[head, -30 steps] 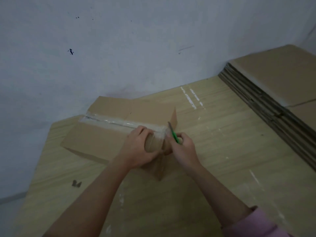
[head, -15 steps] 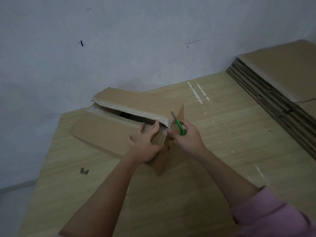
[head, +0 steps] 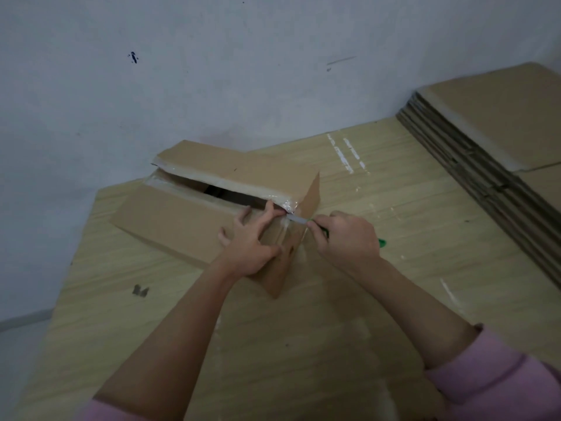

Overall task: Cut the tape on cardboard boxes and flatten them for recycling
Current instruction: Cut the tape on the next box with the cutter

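My left hand (head: 249,241) presses spread fingers on the brown cardboard box (head: 194,220) on the wooden table (head: 394,268); right hand (head: 349,238) grips the green-handled knife (head: 299,220) at the end tape. Blade shallow, cut away from fingertips.

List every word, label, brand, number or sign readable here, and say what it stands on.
None can be read.
Brown cardboard box: no print visible.
Stack of flattened brown cardboard boxes: no print visible.
Small dark mark on the pale wooden table: too blurred to read.
Dark speck on the grey-white wall: no lettering.
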The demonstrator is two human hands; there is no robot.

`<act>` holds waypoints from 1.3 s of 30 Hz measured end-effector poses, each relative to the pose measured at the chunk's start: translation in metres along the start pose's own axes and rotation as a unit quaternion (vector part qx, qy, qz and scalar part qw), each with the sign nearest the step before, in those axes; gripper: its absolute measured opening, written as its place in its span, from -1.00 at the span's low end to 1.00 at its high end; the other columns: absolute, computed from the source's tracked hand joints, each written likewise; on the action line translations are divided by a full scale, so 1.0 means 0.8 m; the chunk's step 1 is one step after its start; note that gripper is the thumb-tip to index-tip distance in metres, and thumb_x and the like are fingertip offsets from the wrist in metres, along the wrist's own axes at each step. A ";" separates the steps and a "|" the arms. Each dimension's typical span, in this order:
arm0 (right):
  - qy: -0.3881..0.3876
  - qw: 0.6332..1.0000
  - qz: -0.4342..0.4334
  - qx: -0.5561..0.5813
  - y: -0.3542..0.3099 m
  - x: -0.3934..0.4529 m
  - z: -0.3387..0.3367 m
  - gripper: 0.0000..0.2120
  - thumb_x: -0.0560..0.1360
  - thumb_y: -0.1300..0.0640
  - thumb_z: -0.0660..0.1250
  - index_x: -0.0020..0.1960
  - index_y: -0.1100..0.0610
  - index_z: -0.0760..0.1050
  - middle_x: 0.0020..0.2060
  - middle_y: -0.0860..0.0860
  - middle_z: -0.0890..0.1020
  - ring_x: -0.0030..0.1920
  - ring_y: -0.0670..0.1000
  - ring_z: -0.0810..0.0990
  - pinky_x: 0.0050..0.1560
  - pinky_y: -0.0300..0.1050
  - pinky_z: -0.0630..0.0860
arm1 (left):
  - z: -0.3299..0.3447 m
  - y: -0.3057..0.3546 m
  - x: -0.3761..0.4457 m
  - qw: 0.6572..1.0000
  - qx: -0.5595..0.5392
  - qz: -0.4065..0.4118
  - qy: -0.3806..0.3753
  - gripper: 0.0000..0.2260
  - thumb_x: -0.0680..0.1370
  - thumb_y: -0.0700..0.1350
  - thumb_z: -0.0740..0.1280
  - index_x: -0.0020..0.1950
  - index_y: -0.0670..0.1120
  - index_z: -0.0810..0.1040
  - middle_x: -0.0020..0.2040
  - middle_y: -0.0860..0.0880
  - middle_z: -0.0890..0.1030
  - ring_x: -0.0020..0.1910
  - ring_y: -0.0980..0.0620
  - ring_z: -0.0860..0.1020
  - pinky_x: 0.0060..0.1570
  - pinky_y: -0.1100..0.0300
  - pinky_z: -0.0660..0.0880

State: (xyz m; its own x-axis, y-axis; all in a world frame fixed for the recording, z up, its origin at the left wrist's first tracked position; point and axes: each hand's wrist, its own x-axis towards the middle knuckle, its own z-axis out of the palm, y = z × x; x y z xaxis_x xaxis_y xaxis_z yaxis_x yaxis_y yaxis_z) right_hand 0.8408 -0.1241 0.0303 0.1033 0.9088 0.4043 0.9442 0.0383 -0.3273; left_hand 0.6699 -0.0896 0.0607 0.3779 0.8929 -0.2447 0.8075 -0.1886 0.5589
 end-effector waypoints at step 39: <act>-0.177 0.981 0.047 -0.068 -0.049 0.029 -0.002 -0.70 0.66 0.11 0.02 0.18 0.17 0.49 0.07 0.15 0.56 0.07 0.20 0.57 -0.14 -0.09 0.31 | -0.007 -0.006 0.014 1.000 -0.012 -0.021 -0.003 -0.29 0.47 0.03 0.40 0.51 0.18 0.08 0.50 0.22 0.13 0.51 0.08 -0.08 0.39 -0.30 -0.16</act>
State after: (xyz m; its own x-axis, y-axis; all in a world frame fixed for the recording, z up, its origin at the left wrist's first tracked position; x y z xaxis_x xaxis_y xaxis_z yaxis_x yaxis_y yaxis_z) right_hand 0.8065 -0.1049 0.0541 0.0990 0.9939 0.0478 0.9711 -0.0860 -0.2225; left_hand 0.6679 -0.0764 0.0597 0.3460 0.8975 -0.2734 0.8121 -0.1405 0.5664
